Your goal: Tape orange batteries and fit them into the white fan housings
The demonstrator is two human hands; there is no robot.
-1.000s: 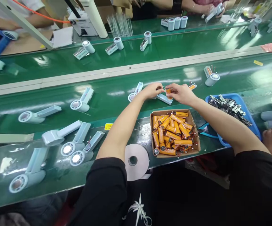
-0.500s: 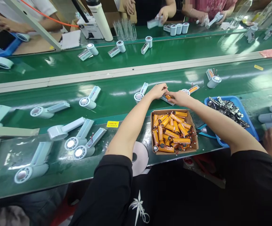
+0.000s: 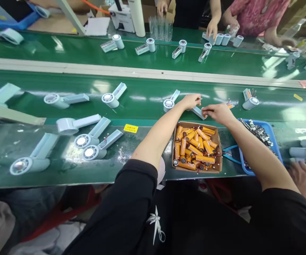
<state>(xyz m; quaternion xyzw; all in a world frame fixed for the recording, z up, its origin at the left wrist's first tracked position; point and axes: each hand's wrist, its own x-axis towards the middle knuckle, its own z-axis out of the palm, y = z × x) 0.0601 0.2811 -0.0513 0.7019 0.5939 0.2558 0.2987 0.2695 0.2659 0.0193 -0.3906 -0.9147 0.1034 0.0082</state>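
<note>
Over the green conveyor, my left hand [image 3: 193, 101] is closed with its fingertips pinched; whatever they hold is too small to make out. My right hand [image 3: 216, 112] is also closed in a pinch, with its fingertips at the open end of a light-blue handheld-fan housing [image 3: 199, 113]. That housing lies between the hands, its round head hidden behind my left hand. Just beyond my right wrist, another housing with an orange battery [image 3: 230, 106] shows in part. Below the hands, a cardboard box [image 3: 220, 165] holds many orange wired batteries [image 3: 195, 150].
A blue tray [image 3: 275, 141] of small metal parts and blue-handled pliers [image 3: 231, 154] lie right of the box. Several fan housings [image 3: 110, 100] lie leftward. A co-worker's hand [image 3: 304, 179] is at far right; others work across the belt. A tape roll [image 3: 161, 170] sits at the edge.
My hands have moved apart, baring the housing's handle between them. The orange battery seen under my fingers is no longer visible there. The view has shifted, and a co-worker opposite has reached down to the belt.
</note>
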